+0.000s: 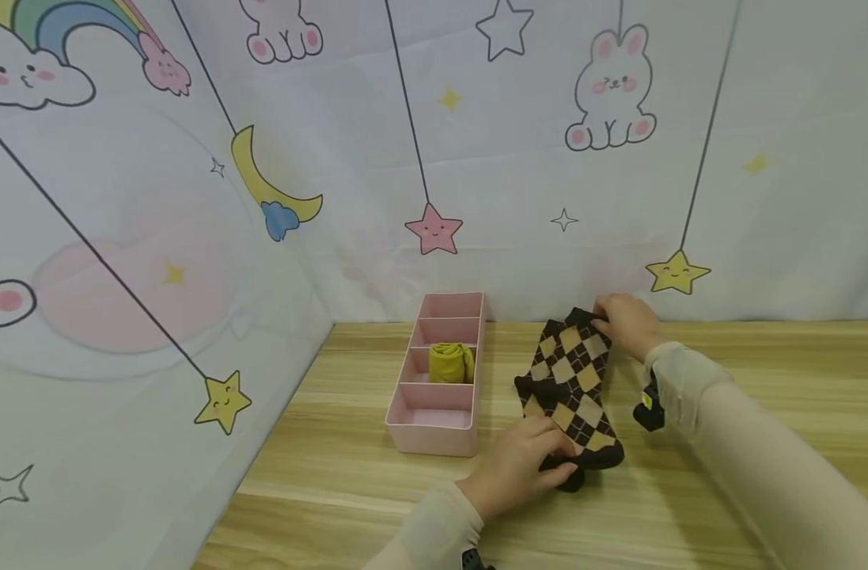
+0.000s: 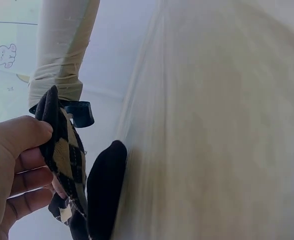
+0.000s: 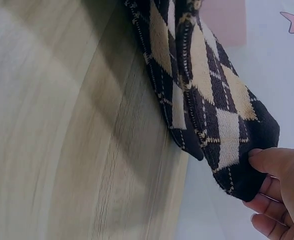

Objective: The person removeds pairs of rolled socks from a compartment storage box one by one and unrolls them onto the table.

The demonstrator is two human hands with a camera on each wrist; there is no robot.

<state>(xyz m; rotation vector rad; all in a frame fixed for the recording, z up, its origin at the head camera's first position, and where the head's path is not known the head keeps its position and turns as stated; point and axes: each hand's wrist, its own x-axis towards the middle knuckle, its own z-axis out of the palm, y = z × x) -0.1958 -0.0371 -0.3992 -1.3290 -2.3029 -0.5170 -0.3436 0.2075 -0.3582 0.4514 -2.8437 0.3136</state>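
A pair of argyle socks (image 1: 565, 368), black with tan and cream diamonds, lies stretched out to the right of the pink box. At the near end my left hand (image 1: 522, 467) pinches a black edge of one sock (image 2: 64, 150) between thumb and fingers. My right hand (image 1: 629, 323) pinches the black far end, and the right wrist view shows the thumb on top of that sock (image 3: 229, 135). Another black sock part hangs beside the left hand in the left wrist view. Part of the left fingers is hidden behind the fabric.
A pink box (image 1: 434, 439) with several compartments stands left of the socks. One compartment, second from the near end, holds a rolled mustard-yellow cloth (image 1: 449, 364). Behind the wooden table (image 1: 334, 491) hangs a white printed curtain (image 1: 512, 261), which also runs along the left side.
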